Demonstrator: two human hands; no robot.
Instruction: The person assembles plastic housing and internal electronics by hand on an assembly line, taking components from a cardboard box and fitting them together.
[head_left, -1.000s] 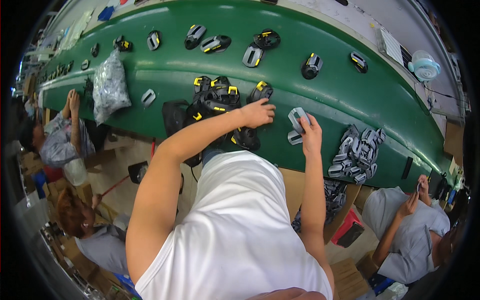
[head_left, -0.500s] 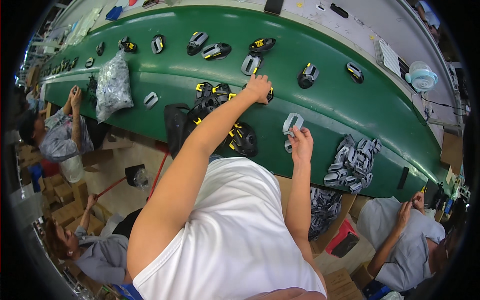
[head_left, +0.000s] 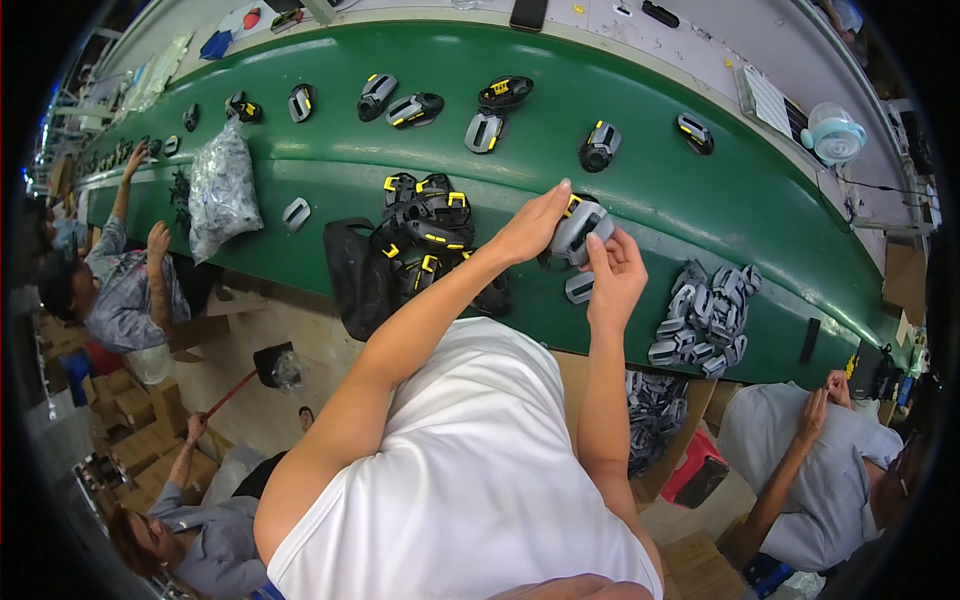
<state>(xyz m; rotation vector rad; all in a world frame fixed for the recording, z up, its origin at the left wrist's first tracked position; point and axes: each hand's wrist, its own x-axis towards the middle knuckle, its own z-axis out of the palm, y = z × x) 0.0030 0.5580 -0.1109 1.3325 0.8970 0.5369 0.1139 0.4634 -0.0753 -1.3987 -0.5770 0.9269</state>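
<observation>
My left hand (head_left: 537, 225) grips a black plastic housing with a yellow clip (head_left: 553, 262), its fingers stretched along the far side. My right hand (head_left: 617, 275) pinches a grey slotted plastic cover (head_left: 580, 232), thumb on top. The cover lies over the housing, touching it and hiding most of it; I cannot tell whether the two are locked together. Just below my right hand another grey cover (head_left: 579, 289) rests on the green belt. Left of my left forearm sits a cluster of black housings with yellow clips (head_left: 430, 225).
Assembled grey-and-black pieces (head_left: 600, 146) lie spaced along the green conveyor (head_left: 300, 150). A heap of grey covers (head_left: 705, 315) is at right, above a box of more (head_left: 655, 420). At left stand a clear plastic bag (head_left: 224, 185) and a black pouch (head_left: 352, 275). Co-workers sit on both sides.
My left hand has come back right from the belt with a black housing and met the grey cover in my right hand. Pieces on the belt have shifted slightly left.
</observation>
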